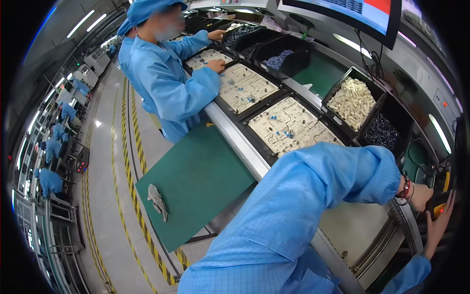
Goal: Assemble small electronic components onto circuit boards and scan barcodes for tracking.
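Observation:
At the far right edge, both of my hands are at a yellow-and-black handheld device [439, 210] with a small red light, which looks like a scanner. My left arm stretches across the front of the line, and my left hand [421, 197] closes against the device's black part, its fingertips hidden. From below, my right hand [434, 230] has its thumb and fingers around the device. Left of my sleeve lies a beige circuit board [293, 125] in a black carrier, with blue and dark components on it. My left forearm covers its near corner.
Black bins hold cream connectors [353, 100], dark small parts [382, 131] and blue parts [278, 61]. A co-worker [166, 83] handles boards to the left. A grey glove [157, 202] lies on the green panel [196, 171]. A monitor [352, 14] hangs above the bins.

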{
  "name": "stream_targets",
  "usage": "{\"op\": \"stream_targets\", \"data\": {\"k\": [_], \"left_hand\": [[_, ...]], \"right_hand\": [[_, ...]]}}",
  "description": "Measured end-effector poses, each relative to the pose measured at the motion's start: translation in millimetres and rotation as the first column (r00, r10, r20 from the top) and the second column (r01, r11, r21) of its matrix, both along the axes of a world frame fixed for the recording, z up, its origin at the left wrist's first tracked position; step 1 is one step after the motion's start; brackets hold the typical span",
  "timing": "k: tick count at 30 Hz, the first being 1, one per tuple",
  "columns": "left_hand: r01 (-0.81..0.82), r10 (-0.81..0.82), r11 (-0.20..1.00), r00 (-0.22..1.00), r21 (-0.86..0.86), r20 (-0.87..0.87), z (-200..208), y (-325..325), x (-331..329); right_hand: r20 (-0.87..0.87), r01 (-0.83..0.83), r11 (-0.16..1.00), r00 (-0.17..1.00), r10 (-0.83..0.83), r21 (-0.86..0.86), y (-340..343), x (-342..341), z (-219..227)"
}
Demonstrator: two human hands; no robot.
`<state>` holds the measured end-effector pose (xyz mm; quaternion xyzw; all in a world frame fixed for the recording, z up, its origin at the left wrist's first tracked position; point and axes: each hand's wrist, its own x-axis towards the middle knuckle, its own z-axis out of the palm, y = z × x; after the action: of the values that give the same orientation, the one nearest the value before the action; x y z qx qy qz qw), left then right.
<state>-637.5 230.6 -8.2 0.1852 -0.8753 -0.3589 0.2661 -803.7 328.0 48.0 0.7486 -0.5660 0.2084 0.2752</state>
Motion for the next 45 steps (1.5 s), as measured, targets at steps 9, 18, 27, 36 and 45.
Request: {"op": "stream_targets", "data": {"k": [9, 18, 27, 36, 45], "left_hand": [[0.049, -0.053, 0.994, 0.998, -0.098, -0.042, 22.2, 43.6, 124.8], [0.107, -0.111, 0.991, 0.992, -0.076, -0.060, 7.0, 83.1, 197.8], [0.314, -0.307, 0.948, 0.945, -0.054, 0.114, -1.8, 106.5, 186.4], [0.431, -0.431, 0.902, 0.902, -0.022, 0.014, -3.7, 121.9, 191.0], [0.418, -0.417, 0.902, 0.908, 0.109, -0.029, 0.4, 156.6, 196.9]], "right_hand": [[0.018, 0.097, 0.992, 0.995, -0.096, -0.076, -6.4, -13.6, -9.2], [0.096, 0.168, 0.984, 0.982, -0.162, -0.055, -18.3, -14.5, -12.5], [0.065, 0.159, 0.980, 0.986, -0.152, -0.122, -27.1, -1.2, -17.3], [-0.105, 0.305, 0.922, 0.936, -0.337, -0.238, -22.7, 9.0, -16.9], [0.023, -0.056, 0.970, 0.998, 0.063, -0.236, 4.8, 111.3, 10.6]]}}
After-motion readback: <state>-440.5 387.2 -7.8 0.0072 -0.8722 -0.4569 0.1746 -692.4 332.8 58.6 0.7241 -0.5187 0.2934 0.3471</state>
